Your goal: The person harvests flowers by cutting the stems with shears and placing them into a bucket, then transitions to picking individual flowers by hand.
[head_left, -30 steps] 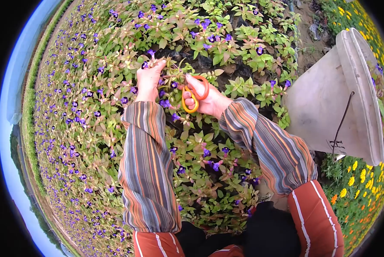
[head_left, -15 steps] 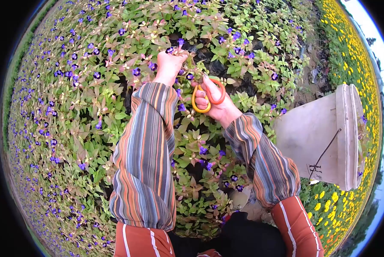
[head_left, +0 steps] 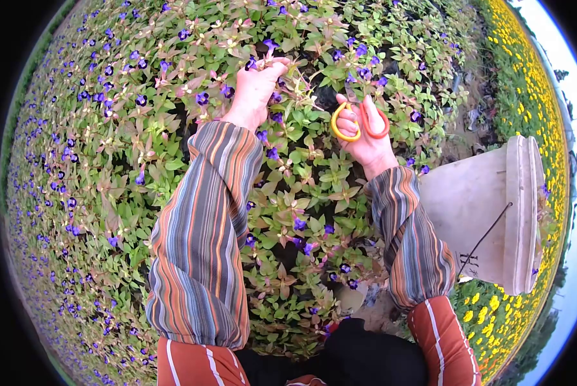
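At the far edge of the reach, left hand (head_left: pixel 255 90): fingers curled tight around a tuft of leafy stems (head_left: pixel 296 82), with one purple bloom at the fingertips.
Right hand (head_left: pixel 367 138): closed on the scissors (head_left: pixel 358 122), with fingers through both loops.
Scissors: one loop is yellow and one orange. The blades point up and left towards the held tuft and are lost among the leaves, so I cannot tell whether they are open or closed.
Leafy stems: rooted in the bed, rising between the two hands, touching the left hand and just beside the scissors.
In the way: dense green and pinkish foliage crowds round both hands and hides the stem bases and the blade tips.
Sleeves (head_left: pixel 205 238): striped in orange, grey and blue, gathered at wrist and elbow.
Purple flowers (head_left: pixel 108 71): spread across the whole bed to the left and ahead.
Bucket (head_left: pixel 475 212): pale, lying on its side just right of the right forearm, with a thin wire handle (head_left: pixel 487 235) across its wall.
Yellow flowers (head_left: pixel 526 83): a separate bed beyond the bucket, at the right edge.
Soil strip (head_left: pixel 471 119): bare ground between the two beds.
Count: two hands, two sleeves, one pair of scissors, one bucket and two beds. The blooms are too many to count.
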Motion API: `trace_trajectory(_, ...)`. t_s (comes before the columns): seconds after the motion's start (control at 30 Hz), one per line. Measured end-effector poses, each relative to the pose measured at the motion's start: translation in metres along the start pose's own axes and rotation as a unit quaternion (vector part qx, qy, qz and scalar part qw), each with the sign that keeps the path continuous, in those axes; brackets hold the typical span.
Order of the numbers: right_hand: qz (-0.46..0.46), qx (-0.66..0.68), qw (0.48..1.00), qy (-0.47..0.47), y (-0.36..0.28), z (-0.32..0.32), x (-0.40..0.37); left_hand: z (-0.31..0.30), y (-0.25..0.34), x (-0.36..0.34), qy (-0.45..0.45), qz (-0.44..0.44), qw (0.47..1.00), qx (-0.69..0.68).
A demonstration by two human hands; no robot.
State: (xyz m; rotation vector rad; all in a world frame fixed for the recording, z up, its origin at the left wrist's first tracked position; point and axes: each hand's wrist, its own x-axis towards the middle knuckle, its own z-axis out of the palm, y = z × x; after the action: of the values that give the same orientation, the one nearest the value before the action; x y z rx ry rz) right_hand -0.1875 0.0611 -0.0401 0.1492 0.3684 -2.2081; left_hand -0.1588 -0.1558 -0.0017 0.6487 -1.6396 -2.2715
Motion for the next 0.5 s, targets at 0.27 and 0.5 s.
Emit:
trace_trajectory(0.27, 0.046, 0.047, 0.997, -0.033, -0.012, -0.007, 0.011, 0.009, -0.004, -0.002, -0.004, -0.027, 1.0, 0.017)
trace_trajectory(0.5, 0.031, 0.034, 0.998, -0.034, -0.01, -0.007, 0.002, 0.029, -0.011, 0.004, 0.009, -0.006, 0.998, 0.054)
